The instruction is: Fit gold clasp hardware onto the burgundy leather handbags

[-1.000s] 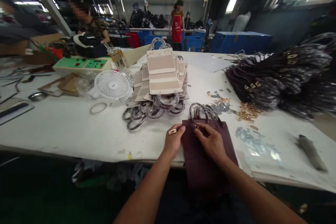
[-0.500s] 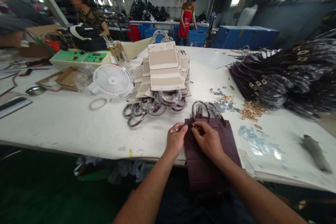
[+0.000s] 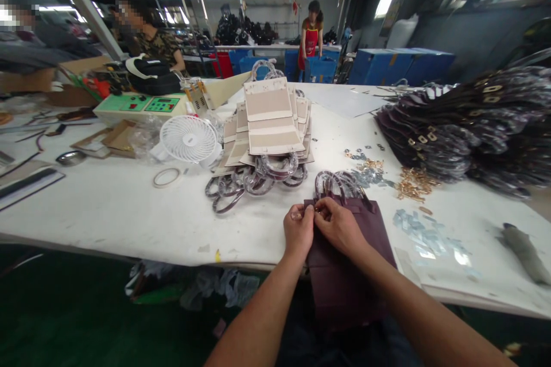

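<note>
A dark maroon bag [image 3: 344, 264] hangs over the table's front edge, its plastic-wrapped handles [image 3: 333, 183] at the top. My left hand [image 3: 299, 229] pinches the bag's upper left corner, with a small metal fitting [image 3: 296, 215] by its fingers. My right hand [image 3: 338, 223] lies over the bag's upper part, its fingertips closed on a tiny metal piece near my left thumb. Gold fittings [image 3: 415, 183] and grey metal pieces [image 3: 370, 175] lie beyond the bag to the right.
Beige panels with wrapped handles [image 3: 275, 120] are piled mid-table [image 3: 129, 218]. A white fan [image 3: 189, 139] and tape ring [image 3: 166, 178] are left. Dark wrapped bag parts [image 3: 473, 126], clear plates [image 3: 422, 232] and a grey roll [image 3: 525, 252] lie right. A person [image 3: 310, 37] stands behind.
My left hand has moved closer to my right fingertips, and the two now nearly touch at the bag's corner. The view has shifted slightly. The person in the red apron leans lower.
</note>
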`<state>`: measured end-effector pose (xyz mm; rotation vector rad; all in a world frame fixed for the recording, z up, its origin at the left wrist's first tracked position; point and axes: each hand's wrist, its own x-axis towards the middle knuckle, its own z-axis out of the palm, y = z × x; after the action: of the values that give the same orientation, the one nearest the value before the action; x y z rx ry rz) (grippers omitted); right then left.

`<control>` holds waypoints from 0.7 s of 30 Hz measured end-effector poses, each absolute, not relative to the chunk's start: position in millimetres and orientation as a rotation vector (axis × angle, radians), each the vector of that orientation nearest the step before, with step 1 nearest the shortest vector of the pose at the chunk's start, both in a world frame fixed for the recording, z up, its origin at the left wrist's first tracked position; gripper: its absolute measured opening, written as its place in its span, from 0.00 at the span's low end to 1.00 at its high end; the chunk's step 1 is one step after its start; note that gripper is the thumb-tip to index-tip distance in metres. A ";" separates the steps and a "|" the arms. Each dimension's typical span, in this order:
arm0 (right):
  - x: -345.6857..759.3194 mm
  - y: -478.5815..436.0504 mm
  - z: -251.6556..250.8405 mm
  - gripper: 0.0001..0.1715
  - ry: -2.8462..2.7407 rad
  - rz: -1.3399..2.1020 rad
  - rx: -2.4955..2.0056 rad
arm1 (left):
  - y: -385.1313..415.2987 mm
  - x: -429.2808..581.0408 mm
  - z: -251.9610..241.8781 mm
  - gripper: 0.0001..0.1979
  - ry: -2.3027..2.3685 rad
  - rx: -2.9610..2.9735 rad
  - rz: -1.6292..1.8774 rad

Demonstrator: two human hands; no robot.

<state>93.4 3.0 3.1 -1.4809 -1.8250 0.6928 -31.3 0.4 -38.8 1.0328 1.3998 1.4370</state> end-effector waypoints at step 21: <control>92.3 14.8 7.6 0.07 -1.898 0.708 -1.526 | -7.3 -28.8 -38.9 0.11 1.428 1.232 1.555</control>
<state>92.3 14.8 7.6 -1.5257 -1.8982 0.7079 -28.8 -7.3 -38.9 1.2316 1.4277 1.5555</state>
